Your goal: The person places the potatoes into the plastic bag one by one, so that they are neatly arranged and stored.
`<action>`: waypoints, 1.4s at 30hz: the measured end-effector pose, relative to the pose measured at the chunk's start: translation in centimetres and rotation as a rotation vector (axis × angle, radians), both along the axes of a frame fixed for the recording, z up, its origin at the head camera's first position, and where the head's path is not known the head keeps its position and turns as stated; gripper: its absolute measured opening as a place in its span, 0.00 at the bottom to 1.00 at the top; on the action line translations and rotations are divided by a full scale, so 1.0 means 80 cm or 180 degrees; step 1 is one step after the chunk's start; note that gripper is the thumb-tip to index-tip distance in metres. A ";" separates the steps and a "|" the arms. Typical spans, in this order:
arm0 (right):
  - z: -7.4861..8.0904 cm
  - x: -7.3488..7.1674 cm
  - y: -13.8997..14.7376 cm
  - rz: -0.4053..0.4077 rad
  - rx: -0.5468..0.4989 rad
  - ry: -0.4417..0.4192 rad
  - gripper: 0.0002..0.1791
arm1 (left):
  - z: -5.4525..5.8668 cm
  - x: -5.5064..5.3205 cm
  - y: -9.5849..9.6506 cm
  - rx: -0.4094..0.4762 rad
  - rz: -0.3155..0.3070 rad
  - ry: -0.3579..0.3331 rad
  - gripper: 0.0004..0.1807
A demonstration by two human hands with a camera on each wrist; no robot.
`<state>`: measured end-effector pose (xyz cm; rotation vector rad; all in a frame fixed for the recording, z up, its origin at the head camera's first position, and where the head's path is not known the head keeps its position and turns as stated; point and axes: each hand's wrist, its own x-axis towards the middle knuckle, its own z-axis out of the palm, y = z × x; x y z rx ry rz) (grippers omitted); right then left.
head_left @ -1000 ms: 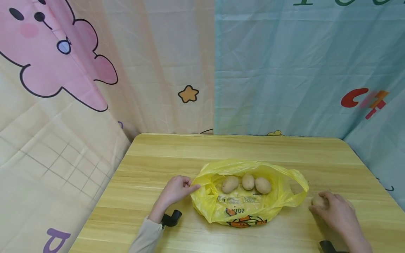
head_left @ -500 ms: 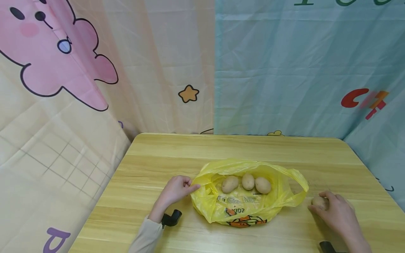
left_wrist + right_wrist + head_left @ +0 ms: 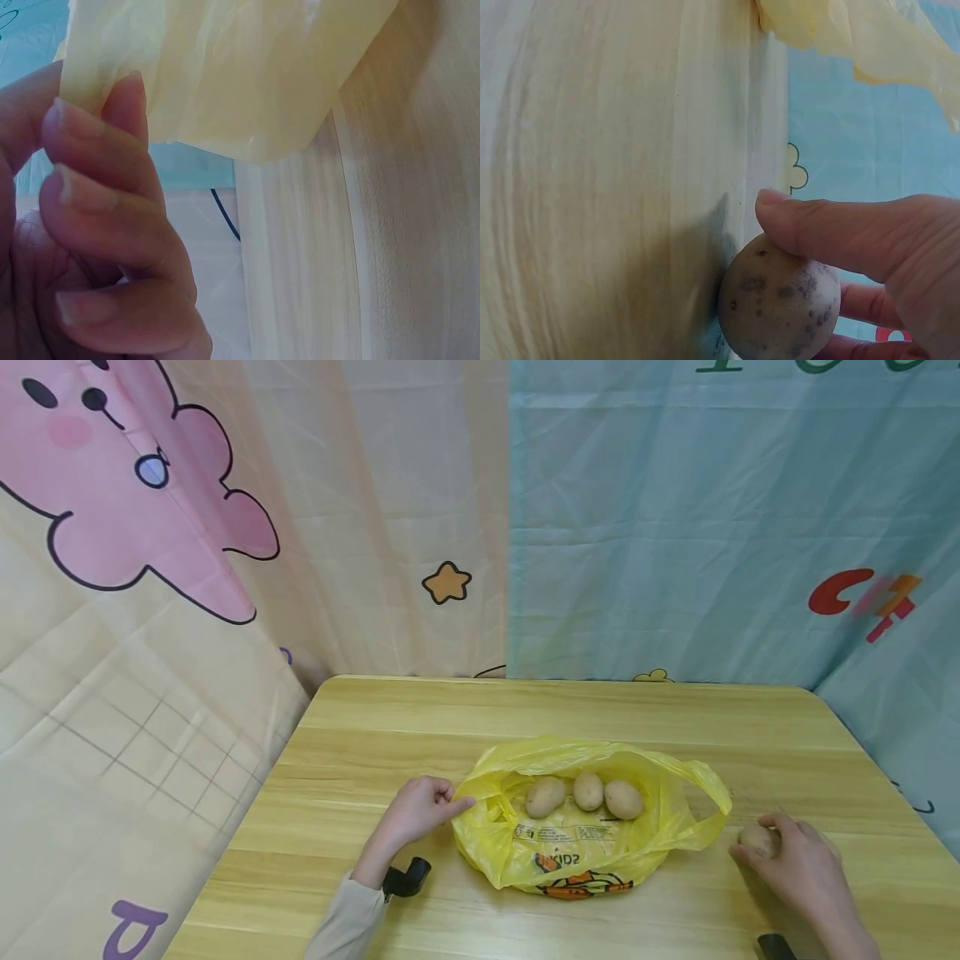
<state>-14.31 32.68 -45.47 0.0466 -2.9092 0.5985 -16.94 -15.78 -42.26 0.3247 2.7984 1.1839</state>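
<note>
A yellow plastic bag (image 3: 487, 856) lies on the table with its mouth spread wide. Inside it are three potatoes (image 3: 588, 791), side by side toward the back wall of the bag. My left hand (image 3: 420, 810) pinches the bag's left rim between thumb and forefinger, its other fingers curled, as the left wrist view also shows. To the right of the bag, my right hand (image 3: 806, 864) grips another potato (image 3: 780, 300), pale with dark specks, low over the tabletop. Thumb and fingers wrap around its sides, and part of it is hidden under the hand.
The wooden table (image 3: 420, 718) runs back to a printed curtain (image 3: 660, 527). The bag's handle loop (image 3: 708, 785) sticks out toward my right hand. A pale shape behind the right hand's fingers is mostly hidden. Black wrist mounts (image 3: 407, 877) sit at both wrists.
</note>
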 end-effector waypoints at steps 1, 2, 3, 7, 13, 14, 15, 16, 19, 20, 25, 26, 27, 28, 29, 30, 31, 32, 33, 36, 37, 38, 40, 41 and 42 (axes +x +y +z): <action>0.000 0.000 0.000 -0.0001 -0.0003 0.0009 0.31 | 0.000 0.000 0.000 0.0002 0.0000 0.0008 0.22; 0.000 0.001 0.000 -0.0004 -0.0007 0.0017 0.31 | 0.000 0.000 0.000 0.0000 0.0001 0.0016 0.22; -0.001 0.001 0.000 -0.0009 -0.0011 0.0021 0.31 | 0.000 0.000 0.000 -0.0001 0.0001 0.0016 0.22; -0.001 0.001 -0.001 -0.0035 -0.0030 0.0028 0.32 | 0.001 0.001 0.000 -0.0003 0.0005 0.0007 0.22; -0.001 0.001 -0.002 -0.0062 -0.0034 0.0034 0.33 | 0.001 0.001 0.001 0.0013 0.0005 -0.0027 0.22; -0.001 0.002 -0.002 -0.0065 -0.0036 0.0049 0.33 | 0.001 0.001 0.001 0.0012 0.0004 -0.0030 0.22; -0.001 0.002 -0.002 -0.0066 -0.0041 0.0069 0.33 | 0.002 0.001 0.001 0.0011 0.0004 -0.0037 0.22; -0.001 0.002 -0.002 -0.0064 -0.0043 0.0096 0.33 | 0.002 0.001 0.001 0.0012 0.0006 -0.0035 0.22; 0.000 0.003 -0.003 -0.0068 -0.0063 0.0147 0.33 | 0.002 0.002 0.000 0.0021 0.0005 -0.0003 0.22; 0.000 0.003 -0.003 -0.0068 -0.0069 0.0164 0.33 | 0.001 0.002 0.000 0.0019 0.0006 0.0000 0.22; 0.002 0.004 -0.004 -0.0073 -0.0089 0.0246 0.32 | 0.001 0.001 0.000 0.0014 0.0002 -0.0004 0.22; 0.002 0.005 -0.004 -0.0070 -0.0095 0.0265 0.31 | 0.001 0.001 0.000 0.0011 0.0003 -0.0017 0.22; 0.003 0.005 -0.004 -0.0071 -0.0101 0.0270 0.31 | 0.002 0.001 0.000 0.0011 0.0001 -0.0023 0.22; 0.003 0.005 -0.004 -0.0074 -0.0112 0.0264 0.31 | 0.002 0.002 0.001 0.0010 0.0000 -0.0029 0.22; 0.004 0.005 -0.004 -0.0078 -0.0124 0.0249 0.31 | 0.002 0.002 0.001 0.0008 -0.0001 -0.0028 0.22; 0.004 0.006 -0.004 -0.0082 -0.0131 0.0241 0.31 | 0.002 0.001 0.001 0.0005 0.0001 -0.0038 0.22; 0.005 0.006 -0.004 -0.0088 -0.0134 0.0234 0.31 | 0.002 0.001 0.001 0.0002 0.0001 -0.0044 0.22; 0.005 0.007 -0.004 -0.0097 -0.0139 0.0230 0.31 | 0.002 0.001 0.001 0.0003 0.0002 -0.0046 0.22; 0.006 0.007 -0.005 -0.0109 -0.0144 0.0223 0.31 | 0.002 0.001 0.001 0.0003 0.0003 -0.0047 0.22; 0.007 0.009 -0.006 -0.0141 -0.0155 0.0223 0.31 | 0.002 0.001 0.001 0.0003 0.0008 -0.0047 0.22; 0.008 0.009 -0.006 -0.0149 -0.0166 0.0231 0.31 | 0.002 0.001 0.000 0.0006 0.0002 -0.0031 0.22; 0.009 0.009 -0.006 -0.0154 -0.0178 0.0245 0.32 | 0.002 0.001 0.000 0.0009 0.0004 -0.0030 0.22; 0.010 0.010 -0.007 -0.0168 -0.0195 0.0261 0.32 | 0.001 0.001 0.000 0.0011 0.0003 -0.0022 0.22; 0.011 0.010 -0.007 -0.0175 -0.0207 0.0272 0.33 | 0.001 0.001 0.000 0.0016 0.0002 -0.0017 0.22; 0.012 0.011 -0.008 -0.0184 -0.0216 0.0289 0.33 | 0.002 0.001 0.000 0.0019 0.0000 -0.0013 0.22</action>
